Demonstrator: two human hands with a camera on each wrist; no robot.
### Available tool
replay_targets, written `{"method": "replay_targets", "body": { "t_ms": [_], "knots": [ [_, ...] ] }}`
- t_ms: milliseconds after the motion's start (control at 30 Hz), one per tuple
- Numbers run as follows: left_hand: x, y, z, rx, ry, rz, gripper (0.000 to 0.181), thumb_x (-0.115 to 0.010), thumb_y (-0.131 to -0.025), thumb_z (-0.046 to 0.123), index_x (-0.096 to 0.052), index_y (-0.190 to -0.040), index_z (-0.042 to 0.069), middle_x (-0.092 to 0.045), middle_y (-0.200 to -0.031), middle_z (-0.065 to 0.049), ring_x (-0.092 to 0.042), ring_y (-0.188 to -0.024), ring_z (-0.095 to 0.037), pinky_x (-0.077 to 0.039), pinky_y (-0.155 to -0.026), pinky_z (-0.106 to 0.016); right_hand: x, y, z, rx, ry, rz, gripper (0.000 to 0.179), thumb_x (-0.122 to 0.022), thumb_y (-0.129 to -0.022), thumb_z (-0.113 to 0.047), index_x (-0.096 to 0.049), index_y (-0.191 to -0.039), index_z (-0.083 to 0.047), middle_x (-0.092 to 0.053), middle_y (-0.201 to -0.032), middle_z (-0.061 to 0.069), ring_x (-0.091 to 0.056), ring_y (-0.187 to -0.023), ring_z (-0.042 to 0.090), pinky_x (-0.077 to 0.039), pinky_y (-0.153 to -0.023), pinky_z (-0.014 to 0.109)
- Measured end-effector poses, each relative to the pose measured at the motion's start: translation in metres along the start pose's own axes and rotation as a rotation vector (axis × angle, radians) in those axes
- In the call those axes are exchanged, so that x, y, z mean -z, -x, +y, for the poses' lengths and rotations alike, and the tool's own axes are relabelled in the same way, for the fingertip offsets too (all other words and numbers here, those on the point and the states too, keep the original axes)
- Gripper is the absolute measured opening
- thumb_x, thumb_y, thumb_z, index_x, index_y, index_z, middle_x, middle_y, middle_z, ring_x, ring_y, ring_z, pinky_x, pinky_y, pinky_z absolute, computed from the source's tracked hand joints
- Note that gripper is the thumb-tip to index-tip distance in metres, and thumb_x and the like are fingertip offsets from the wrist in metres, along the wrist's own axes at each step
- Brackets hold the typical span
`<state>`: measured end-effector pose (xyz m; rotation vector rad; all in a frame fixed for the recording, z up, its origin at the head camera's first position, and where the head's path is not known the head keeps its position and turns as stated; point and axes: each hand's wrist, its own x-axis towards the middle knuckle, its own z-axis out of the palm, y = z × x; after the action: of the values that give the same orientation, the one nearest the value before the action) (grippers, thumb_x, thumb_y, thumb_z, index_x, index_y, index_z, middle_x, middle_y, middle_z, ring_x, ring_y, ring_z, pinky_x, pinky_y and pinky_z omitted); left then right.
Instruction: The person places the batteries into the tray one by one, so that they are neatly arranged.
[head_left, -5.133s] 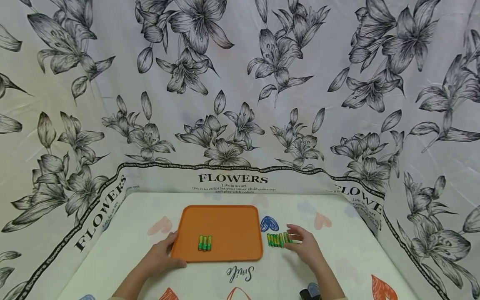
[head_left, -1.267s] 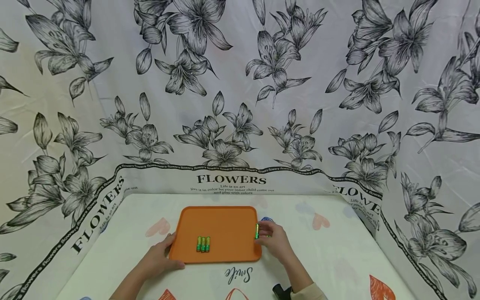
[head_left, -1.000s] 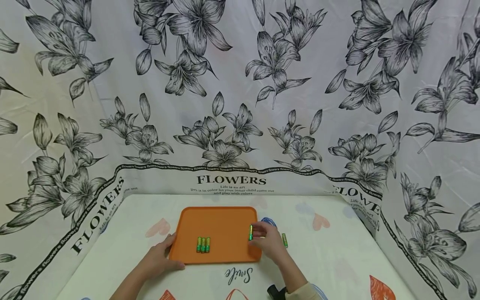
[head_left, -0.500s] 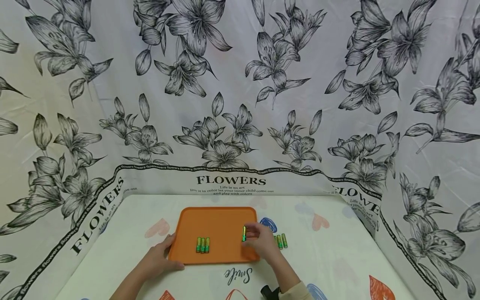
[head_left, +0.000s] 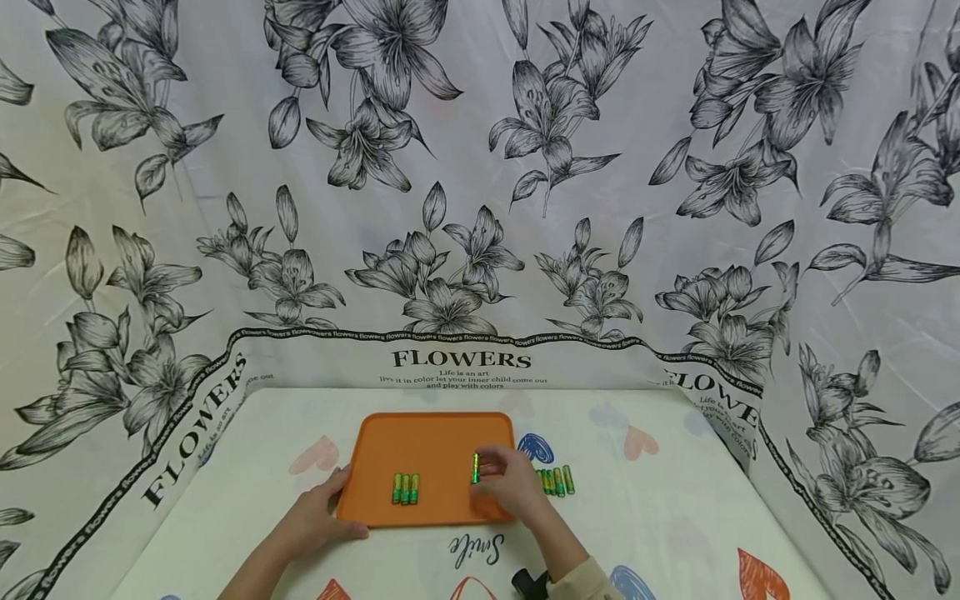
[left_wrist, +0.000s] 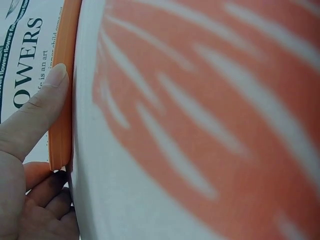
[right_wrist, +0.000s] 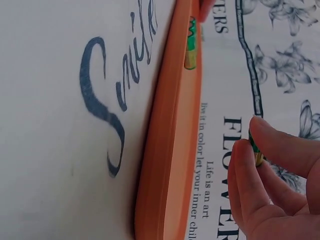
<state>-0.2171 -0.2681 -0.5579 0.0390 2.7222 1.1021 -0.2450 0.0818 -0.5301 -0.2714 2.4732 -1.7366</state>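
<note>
An orange tray (head_left: 442, 442) lies on the table, with three green-and-yellow batteries (head_left: 406, 489) side by side on its left half. My left hand (head_left: 311, 518) holds the tray's near left corner; the left wrist view shows the thumb (left_wrist: 42, 100) against the tray's side (left_wrist: 61, 115) and the fingers around the corner. Over the right part of the tray, my right hand (head_left: 513, 485) pinches one battery (head_left: 476, 468) upright. In the right wrist view that battery (right_wrist: 258, 158) sits between thumb and fingertips, above the tray surface. More batteries (head_left: 558, 481) lie in a row right of the tray, partly hidden by the right hand.
The white tablecloth (head_left: 675, 500) bears printed hearts and the word Smile (head_left: 477, 548) in front of the tray. A black device (head_left: 529, 583) is at the right wrist. Flower-printed curtains (head_left: 480, 250) enclose the table at the back and sides.
The right hand has carried a battery from the row on the right leftward over the tray. More of that row shows now. The left hand and the three tray batteries stay put.
</note>
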Motion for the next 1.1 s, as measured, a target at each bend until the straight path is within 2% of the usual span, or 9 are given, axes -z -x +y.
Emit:
{"method": "replay_targets", "body": {
  "t_ms": [433,800,1100],
  "knots": [
    [-0.001,0.001,-0.003,-0.019,0.001,0.011,0.13,-0.093,-0.057,0.055,-0.03,-0.158,0.004,-0.025,-0.161,-0.028,-0.025,-0.148,-0.051,-0.026,-0.115,-0.067,-0.013,-0.007,0.0,0.007,-0.004,-0.037,0.055,-0.085,-0.075,0.002,-0.066,-0.127,-0.002,-0.07,-0.109,0.004,-0.065,-0.092,0.017,-0.059,-0.079,0.029],
    [0.0,0.0,-0.002,-0.019,-0.01,0.008,0.131,-0.093,-0.056,0.056,-0.03,-0.158,0.004,-0.025,-0.161,-0.028,-0.025,-0.148,-0.05,-0.026,-0.116,-0.067,-0.027,-0.013,0.001,-0.007,0.031,-0.061,0.053,-0.086,-0.077,-0.002,-0.067,-0.126,-0.006,-0.068,-0.106,0.003,-0.067,-0.093,0.017,-0.06,-0.082,0.033],
    [-0.001,-0.001,-0.002,-0.022,-0.006,0.008,0.129,-0.094,-0.057,0.053,-0.03,-0.158,0.004,-0.025,-0.162,-0.027,-0.025,-0.148,-0.049,-0.026,-0.116,-0.067,-0.039,-0.013,0.002,-0.039,0.051,-0.074,0.052,-0.088,-0.076,-0.006,-0.068,-0.123,-0.011,-0.067,-0.104,-0.001,-0.064,-0.088,0.013,-0.059,-0.077,0.028]
  ]
}}
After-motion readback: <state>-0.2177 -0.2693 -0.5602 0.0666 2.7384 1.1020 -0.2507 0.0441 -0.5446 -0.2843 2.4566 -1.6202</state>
